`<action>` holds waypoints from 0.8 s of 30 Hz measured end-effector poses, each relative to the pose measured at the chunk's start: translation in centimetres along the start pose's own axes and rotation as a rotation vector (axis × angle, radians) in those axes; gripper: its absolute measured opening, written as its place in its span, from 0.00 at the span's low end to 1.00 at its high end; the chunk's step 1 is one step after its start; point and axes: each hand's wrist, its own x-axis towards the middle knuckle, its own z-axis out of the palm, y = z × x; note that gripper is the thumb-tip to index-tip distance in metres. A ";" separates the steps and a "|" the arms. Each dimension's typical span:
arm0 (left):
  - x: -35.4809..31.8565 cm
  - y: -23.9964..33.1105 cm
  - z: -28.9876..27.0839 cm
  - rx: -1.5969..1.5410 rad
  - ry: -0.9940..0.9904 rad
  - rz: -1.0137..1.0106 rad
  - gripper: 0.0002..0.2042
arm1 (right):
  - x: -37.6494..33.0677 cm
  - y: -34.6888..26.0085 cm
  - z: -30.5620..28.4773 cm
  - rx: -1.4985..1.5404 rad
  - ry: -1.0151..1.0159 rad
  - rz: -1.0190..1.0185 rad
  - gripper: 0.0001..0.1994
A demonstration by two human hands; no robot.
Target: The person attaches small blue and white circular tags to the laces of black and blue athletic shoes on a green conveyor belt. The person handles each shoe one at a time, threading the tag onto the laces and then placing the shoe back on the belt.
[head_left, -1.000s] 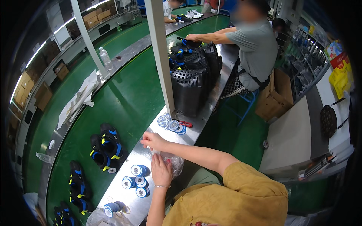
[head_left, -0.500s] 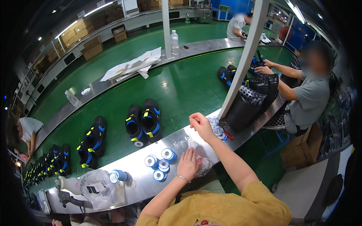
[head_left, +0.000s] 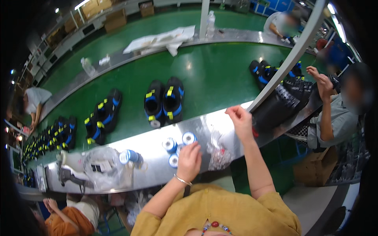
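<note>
Best taken around the sides: probably light, stiff, slippery blue-and-white spools (head_left: 169,144) on the desk (head_left: 155,163) by the loosely curled left hand (head_left: 190,161), apart from the narrowly pinched right hand (head_left: 241,121), impossible to tell, for either, if holding anything.

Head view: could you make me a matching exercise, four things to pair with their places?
Things:
1. Left hand
2. Crumpled clear bag
3. Central black-and-blue shoe pair
4. White sheet

Places:
A. Along the far metal ledge
B. At the blue-and-white spools
C. On the metal bench, right of the spools
D. Green surface beyond the bench

Pairs: 1-B, 2-C, 3-D, 4-A
</note>
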 end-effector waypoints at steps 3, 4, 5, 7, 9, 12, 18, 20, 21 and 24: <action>-0.7 -1.0 -2.8 0.045 0.091 -0.057 0.14 | -0.4 -1.1 -0.5 -0.171 -0.015 -0.045 0.05; -1.1 -1.5 -3.8 0.094 0.136 -0.084 0.14 | -0.5 -1.1 -0.5 -0.177 -0.039 -0.064 0.05; -1.3 -1.9 -4.6 0.127 0.167 -0.152 0.13 | -0.5 -0.4 -0.7 -0.162 -0.080 -0.089 0.05; -2.1 -3.5 -6.3 0.154 0.228 -0.325 0.12 | -0.7 -0.8 -0.3 0.155 -0.134 0.089 0.05; -2.2 -4.8 -7.5 0.149 0.256 -0.414 0.11 | -1.3 -0.9 0.5 0.291 -0.138 0.179 0.05; -1.9 -6.2 -8.0 0.168 0.149 -0.438 0.11 | -2.2 -0.3 1.4 0.341 -0.201 0.297 0.06; -1.1 -8.1 -5.1 0.275 -0.089 -0.423 0.18 | -3.9 -0.8 3.2 0.184 -0.269 0.390 0.06; -1.0 -9.1 -4.4 0.317 -0.160 -0.438 0.20 | -3.5 -1.0 3.3 0.163 -0.278 0.362 0.07; -1.4 -9.5 -3.9 0.336 -0.154 -0.438 0.21 | -3.6 -0.9 3.6 0.156 -0.292 0.348 0.07; -0.5 -9.1 -3.8 0.248 -0.094 -0.465 0.19 | -3.5 -0.3 3.9 0.190 -0.282 0.350 0.07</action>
